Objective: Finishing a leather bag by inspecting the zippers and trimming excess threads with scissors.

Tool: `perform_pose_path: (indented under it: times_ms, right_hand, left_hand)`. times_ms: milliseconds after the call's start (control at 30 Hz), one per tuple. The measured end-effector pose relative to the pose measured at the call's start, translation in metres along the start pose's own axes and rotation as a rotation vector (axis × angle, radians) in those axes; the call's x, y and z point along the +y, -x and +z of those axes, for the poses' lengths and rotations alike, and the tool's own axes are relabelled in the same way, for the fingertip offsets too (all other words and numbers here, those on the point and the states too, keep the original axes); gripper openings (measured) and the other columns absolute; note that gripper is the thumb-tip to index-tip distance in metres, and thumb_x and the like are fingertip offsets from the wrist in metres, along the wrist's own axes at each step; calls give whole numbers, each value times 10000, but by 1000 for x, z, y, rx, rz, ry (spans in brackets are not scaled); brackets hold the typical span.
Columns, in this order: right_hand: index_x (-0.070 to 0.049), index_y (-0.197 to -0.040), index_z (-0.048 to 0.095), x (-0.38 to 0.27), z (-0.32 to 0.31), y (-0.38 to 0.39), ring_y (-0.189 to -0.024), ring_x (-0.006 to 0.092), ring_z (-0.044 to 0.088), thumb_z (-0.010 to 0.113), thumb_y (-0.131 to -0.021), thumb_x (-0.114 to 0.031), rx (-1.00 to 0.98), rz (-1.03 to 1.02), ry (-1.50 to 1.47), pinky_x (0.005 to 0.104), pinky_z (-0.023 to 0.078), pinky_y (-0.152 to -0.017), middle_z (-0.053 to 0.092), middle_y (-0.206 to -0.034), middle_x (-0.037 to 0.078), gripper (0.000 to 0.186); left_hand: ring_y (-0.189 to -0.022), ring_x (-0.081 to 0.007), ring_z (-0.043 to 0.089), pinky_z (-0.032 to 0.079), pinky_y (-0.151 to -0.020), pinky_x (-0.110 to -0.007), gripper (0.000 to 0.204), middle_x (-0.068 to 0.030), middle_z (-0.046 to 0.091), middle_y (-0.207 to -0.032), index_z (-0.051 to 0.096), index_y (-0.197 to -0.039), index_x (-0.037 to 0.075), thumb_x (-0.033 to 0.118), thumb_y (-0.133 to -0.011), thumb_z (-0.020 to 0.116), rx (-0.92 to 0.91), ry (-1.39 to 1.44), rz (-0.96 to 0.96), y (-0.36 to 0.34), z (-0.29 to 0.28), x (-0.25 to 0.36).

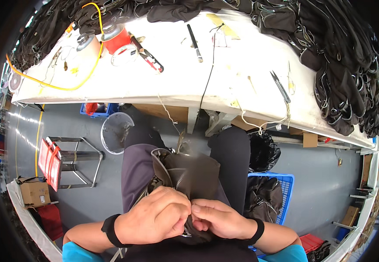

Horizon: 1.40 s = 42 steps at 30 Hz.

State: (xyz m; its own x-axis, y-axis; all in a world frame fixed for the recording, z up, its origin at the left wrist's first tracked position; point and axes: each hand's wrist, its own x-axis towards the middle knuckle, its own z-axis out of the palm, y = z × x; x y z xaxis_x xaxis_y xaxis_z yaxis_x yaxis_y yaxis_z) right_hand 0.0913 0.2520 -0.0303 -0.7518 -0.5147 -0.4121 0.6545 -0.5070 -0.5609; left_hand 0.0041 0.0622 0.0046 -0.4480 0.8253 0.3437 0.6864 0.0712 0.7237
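A dark brown fabric piece (163,168) with grey piping and a metal zipper (180,183) lies across my lap, partly blurred in the middle. My left hand (153,215), a black band on its wrist, is closed in a pinch on the fabric near the zipper; the exact spot is hidden by my fingers. Just right of it, my right hand (216,218) pinches the same fabric between thumb and fingers, the hands nearly touching at their fingertips.
Ahead stands a white worktable (150,83) with piled dark garments (342,78), cans (115,41), tweezers (280,87) and cords. Around me are a bin (115,144), a metal stool (89,174), a blue crate (287,187) with dark items and a cardboard box (36,192).
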Motion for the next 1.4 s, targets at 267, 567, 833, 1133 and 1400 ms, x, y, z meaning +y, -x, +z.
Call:
perform_pose_path:
  times_ms: [267,567,833,1133,1400]
  right_hand:
    - [-12,-873,601,-113,-70,22,-725,173,524,447,-894,2,699,-858,1485,287,441,-676,547,-833,68,156]
    - [68,-1055,552,-242,-213,2,-975,421,584,565,-917,-175,1126,-490,2238,477,449,-860,610,-1033,269,280]
    - [-4,-948,521,-145,-85,-3,-638,103,539,378,-1021,-148,856,-895,1375,246,410,-590,582,-764,84,216]
    - [-10,-911,601,-70,-11,9,-590,256,555,587,-907,-176,-45,-442,1219,348,442,-543,585,-735,83,167]
    - [-28,-866,610,-70,-3,-10,-573,268,522,708,-811,-177,-103,-555,1337,353,419,-527,532,-690,87,186]
  left_hand:
    - [-802,-258,641,533,-703,-332,226,-103,598,-909,504,-890,47,-68,-751,640,36,204,-198,14,-1,4]
    - [-869,-248,666,548,-746,-325,185,-119,623,-946,519,-864,46,-70,-776,632,55,189,-227,14,-8,6]
    - [-889,-238,665,551,-757,-317,179,-113,626,-968,521,-872,49,-69,-783,623,56,241,-308,24,-14,4]
    - [-889,-239,663,546,-768,-320,140,-122,628,-982,529,-869,47,-40,-815,625,-10,267,-353,19,-18,4]
    - [-865,-243,653,539,-756,-330,105,-123,631,-976,536,-864,47,-2,-838,625,11,253,-340,19,-15,6]
